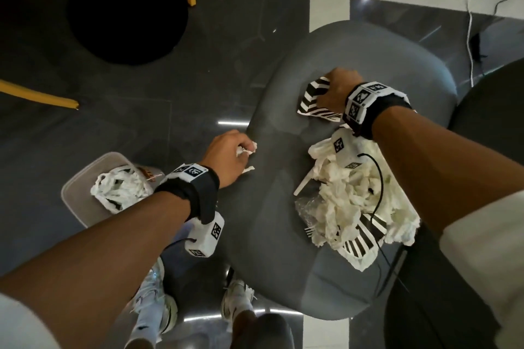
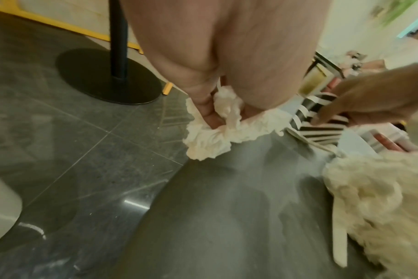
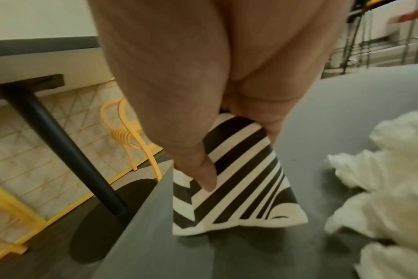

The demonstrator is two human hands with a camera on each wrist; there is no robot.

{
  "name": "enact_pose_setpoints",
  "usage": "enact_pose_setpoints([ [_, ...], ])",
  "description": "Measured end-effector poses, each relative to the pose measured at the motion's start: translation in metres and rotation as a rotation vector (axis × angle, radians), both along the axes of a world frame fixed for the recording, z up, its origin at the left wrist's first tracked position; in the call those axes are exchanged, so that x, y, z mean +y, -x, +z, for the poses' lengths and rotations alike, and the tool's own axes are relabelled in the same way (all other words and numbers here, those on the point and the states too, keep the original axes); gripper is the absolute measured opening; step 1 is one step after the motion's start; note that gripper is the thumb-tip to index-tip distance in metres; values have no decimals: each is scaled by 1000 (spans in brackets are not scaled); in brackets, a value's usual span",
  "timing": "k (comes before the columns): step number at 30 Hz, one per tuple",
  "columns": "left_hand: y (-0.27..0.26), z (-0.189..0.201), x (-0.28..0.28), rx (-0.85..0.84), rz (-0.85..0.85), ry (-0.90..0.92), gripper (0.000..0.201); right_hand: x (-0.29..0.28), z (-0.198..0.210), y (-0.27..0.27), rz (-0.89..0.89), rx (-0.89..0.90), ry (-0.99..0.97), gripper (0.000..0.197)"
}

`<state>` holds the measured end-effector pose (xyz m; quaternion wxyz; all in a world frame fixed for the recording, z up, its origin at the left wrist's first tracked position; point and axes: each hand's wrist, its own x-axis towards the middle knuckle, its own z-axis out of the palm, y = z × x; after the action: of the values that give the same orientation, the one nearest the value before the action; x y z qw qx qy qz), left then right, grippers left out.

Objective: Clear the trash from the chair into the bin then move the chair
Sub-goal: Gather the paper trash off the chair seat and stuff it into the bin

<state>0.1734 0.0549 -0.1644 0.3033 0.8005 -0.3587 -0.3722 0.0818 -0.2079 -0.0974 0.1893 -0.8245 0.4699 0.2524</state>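
Observation:
A grey chair seat [image 1: 283,235] [image 2: 227,217] [image 3: 322,132] carries the trash. My left hand [image 1: 229,153] [image 2: 210,117] grips a crumpled white tissue [image 1: 246,149] [image 2: 212,139] at the seat's left edge. My right hand [image 1: 336,91] [image 3: 239,147] pinches a black-and-white striped paper napkin [image 1: 313,102] [image 3: 239,188] [image 2: 322,130] on the far part of the seat. A heap of white tissues [image 1: 357,195] [image 2: 382,207] [image 3: 382,188] lies on the near right, over a second striped napkin [image 1: 360,241], with a white plastic fork [image 1: 300,188] [image 2: 339,236] beside it. A pale bin [image 1: 82,201] stands on the floor at the left, holding white trash [image 1: 119,190].
A black round table base [image 1: 124,8] [image 2: 108,75] [image 3: 103,226] with its post stands beyond the chair. Yellow chair legs [image 1: 37,96] [image 3: 131,136] are at the far left. A cable [image 1: 470,22] hangs at the right. My shoes [image 1: 158,300] are under the seat's near edge.

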Motion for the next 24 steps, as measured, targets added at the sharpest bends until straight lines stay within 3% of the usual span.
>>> enact_pose_setpoints([
  [3, -17, 1, 16, -2, 106, -38, 16, 14, -2, -4, -92, -9, -19, 27],
  [7, -43, -1, 46, 68, 227, -78, 16, 63, -2, -23, -136, -162, -70, 31],
  [12, -87, -14, 120, 153, 372, -109, 18, 186, -28, -85, -134, -382, -241, 49],
  [15, -118, -32, 180, 180, 471, -136, 26, 274, -59, -123, -126, -334, -403, 45],
  [18, -147, -51, 241, 244, 620, -167, 13, 347, -101, -152, -158, -319, -530, 51],
  [21, -168, -75, 296, 266, 704, -229, 11, 403, -143, -176, -214, -229, -587, 37],
  [23, -177, -89, 322, 385, 793, -220, 18, 429, -162, -189, -229, -217, -598, 50],
  [24, -179, -92, 330, 527, 857, -178, 25, 438, -170, -192, -236, -216, -609, 59],
])
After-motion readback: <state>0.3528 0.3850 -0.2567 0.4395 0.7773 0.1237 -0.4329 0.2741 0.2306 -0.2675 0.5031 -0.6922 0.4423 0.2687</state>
